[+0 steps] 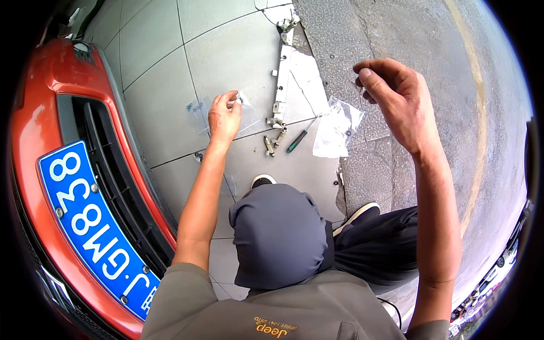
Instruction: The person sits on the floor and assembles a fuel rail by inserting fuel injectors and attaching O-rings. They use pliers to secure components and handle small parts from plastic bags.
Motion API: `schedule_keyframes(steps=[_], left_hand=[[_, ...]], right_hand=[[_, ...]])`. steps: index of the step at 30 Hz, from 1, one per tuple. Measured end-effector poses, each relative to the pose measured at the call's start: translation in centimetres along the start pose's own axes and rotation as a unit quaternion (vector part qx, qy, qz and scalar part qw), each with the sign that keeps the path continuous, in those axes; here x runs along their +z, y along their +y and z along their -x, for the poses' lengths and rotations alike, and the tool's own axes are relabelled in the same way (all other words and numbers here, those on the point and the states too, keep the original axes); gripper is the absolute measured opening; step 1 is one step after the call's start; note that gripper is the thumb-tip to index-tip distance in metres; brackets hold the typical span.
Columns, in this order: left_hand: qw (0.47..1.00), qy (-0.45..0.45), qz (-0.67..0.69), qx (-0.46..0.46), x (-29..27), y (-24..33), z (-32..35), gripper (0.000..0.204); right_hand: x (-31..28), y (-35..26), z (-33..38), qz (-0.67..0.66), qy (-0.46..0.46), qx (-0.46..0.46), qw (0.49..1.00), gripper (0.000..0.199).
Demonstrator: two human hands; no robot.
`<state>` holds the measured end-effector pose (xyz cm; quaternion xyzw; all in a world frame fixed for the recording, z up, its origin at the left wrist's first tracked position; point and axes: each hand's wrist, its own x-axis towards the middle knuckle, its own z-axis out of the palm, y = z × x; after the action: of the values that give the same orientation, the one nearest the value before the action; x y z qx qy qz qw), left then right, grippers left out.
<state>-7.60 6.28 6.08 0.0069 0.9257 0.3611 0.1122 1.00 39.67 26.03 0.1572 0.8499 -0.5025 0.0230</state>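
My left hand (224,118) is above the tiled floor, its fingers curled together at a small pale thing I cannot make out. Beneath it lies a clear plastic bag (250,116), with small blue rings (196,107) beside it. My right hand (401,101) is raised over the rough paving, thumb and fingertips pinched; what they hold, if anything, is too small to name. Between the hands, a silvery fuel rail (283,79) lies lengthwise. Two fuel injectors (268,146) rest at its near end, next to a screwdriver (297,141) with a dark green handle.
A crumpled clear bag (334,133) sits on the border of tile and paving. Several small black rings (326,84) are scattered around. A red car's bumper (73,122) stands close on the left. My shoes (362,214) are near the parts.
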Motion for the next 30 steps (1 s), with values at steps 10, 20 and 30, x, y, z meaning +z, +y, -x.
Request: schedule_keyframes(steps=[10, 20, 30], left_hand=[[0.917, -0.322, -0.231, 0.052, 2.3, 3.6, 2.7, 0.079], [0.898, -0.234, -0.287, -0.237, 5.3, 1.0, 5.2, 0.046], [0.925, -0.139, -0.213, -0.282, 8.4, 0.8, 10.2, 0.051]], right_hand=[[1.6, 2.8, 1.9, 0.143, -0.171, 0.021, 0.975, 0.036], [1.5, 4.0, -3.1, 0.129, -0.081, -0.048, 0.987, 0.033], [1.5, 4.5, -1.5, 0.143, -0.147, -0.05, 0.977, 0.033]])
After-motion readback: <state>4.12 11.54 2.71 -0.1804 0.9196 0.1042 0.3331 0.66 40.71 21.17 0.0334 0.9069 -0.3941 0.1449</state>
